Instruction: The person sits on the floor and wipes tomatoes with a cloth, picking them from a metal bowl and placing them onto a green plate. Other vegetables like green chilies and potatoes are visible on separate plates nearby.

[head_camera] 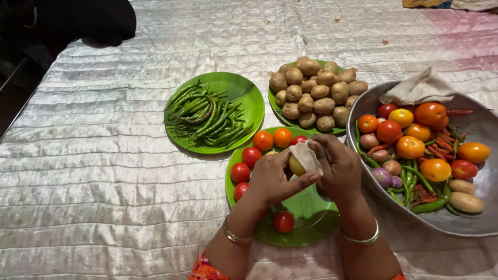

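Note:
My left hand (272, 179) and my right hand (340, 168) are together over a green plate (311, 220) that carries several red and orange tomatoes (263, 140). Between them they grip a small yellowish tomato (296, 167), partly wrapped in a beige cloth (307, 156). The left fingers cup the tomato from below and the right fingers pinch the cloth against it. Both wrists wear metal bangles.
A green plate of green chillies (212, 116) lies at the left. Behind is a green plate heaped with small potatoes (316, 93). At the right, a large metal bowl (482, 220) holds mixed vegetables and a folded cloth (420, 88). A shiny quilted sheet (93, 171) covers the surface.

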